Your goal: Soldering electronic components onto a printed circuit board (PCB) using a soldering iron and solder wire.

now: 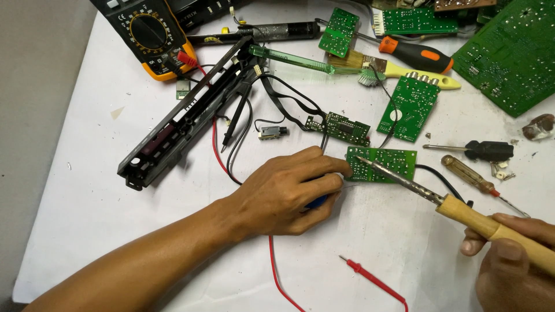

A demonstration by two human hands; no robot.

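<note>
black housing [184,118] at 10 o'clock, set aside | left hand [283,193] centre, fingers closed on blue-handled tool [317,201], steadying small green board [381,163] at 1 o'clock | right hand [511,260] at 4 o'clock, fingers wrapped round wooden soldering iron [462,211], tip resting on board

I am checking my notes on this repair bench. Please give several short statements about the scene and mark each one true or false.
1. The right hand holds a soldering iron with a wooden handle. True.
2. The iron's tip is on the large board at the top right. False: it rests on the small green circuit board.
3. The left hand lies beside that board. True.
4. The multimeter is blue. False: it is yellow and black.
</note>
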